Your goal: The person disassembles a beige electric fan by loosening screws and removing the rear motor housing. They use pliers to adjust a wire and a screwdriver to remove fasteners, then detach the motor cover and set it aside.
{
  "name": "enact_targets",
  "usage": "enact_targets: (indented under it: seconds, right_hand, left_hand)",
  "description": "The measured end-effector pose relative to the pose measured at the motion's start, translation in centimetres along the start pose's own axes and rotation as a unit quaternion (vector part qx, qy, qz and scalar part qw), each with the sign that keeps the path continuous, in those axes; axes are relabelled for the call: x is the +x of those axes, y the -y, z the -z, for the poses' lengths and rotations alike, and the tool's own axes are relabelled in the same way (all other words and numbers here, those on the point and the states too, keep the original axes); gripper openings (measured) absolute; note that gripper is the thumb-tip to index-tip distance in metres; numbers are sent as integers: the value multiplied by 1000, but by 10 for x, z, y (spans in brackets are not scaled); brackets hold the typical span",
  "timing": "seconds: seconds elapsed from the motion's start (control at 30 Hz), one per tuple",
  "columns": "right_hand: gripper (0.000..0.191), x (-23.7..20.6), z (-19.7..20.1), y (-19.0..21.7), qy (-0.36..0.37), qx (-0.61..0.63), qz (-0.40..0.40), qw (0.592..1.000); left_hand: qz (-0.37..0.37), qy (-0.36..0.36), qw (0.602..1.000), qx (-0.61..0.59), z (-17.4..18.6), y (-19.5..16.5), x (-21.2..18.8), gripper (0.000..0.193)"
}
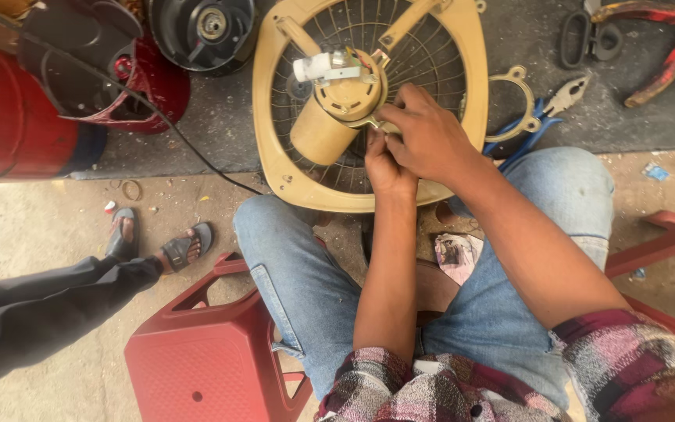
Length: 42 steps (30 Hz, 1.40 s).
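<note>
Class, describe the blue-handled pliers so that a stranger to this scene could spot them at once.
Start at the big beige fan frame on the dark mat. Just past its right edge lies a small beige ring. The blue-handled pliers lie against that ring, metal jaws pointing up and right; the other hand tools nearby have red or black handles.

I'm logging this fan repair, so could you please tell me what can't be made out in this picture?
Head view only:
- Left hand fingertips and what they pinch: hidden under the right hand.
- Fan motor mounting on the grille: covered by both hands.
- Grille top: cut off by the frame edge.
- Pliers handles: partly behind the knee.
</note>
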State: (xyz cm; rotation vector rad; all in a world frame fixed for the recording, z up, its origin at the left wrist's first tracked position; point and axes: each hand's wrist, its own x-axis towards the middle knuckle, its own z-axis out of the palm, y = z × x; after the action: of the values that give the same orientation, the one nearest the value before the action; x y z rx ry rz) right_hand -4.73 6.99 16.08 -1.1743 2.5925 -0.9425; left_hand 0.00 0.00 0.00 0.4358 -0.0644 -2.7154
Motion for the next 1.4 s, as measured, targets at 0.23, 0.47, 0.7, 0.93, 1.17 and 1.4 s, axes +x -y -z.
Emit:
enact_targets:
  seconds: [0.23,0.47,0.7,0.93,1.17,1.4]
  right_hand:
    - [27,1,-9,-2,-77,22,36,996]
    - [32,2,-14,-18,-76,115,10,990]
    - [22,2,-26,-24,-109,170,-6,979]
    - [21,4,-28,-31,-101,131,13,986]
    - [11,3,-30,-25,-110,91,29,989]
    - [13,-1,-24,-9,-148,71,64,984]
  left_hand:
    - [-37,-70,995,66,-15,-28,-15,16]
    - [-17,-83,988,132,-32,-37,-24,24]
    - [25,-4,989,144,-31,-47,-20,22]
    - [5,1,988,152,-30,-39,-19,25]
    - [8,-28,988,155,-32,-40,-18,26]
    - [37,-21,990,134,-53,-59,-27,39]
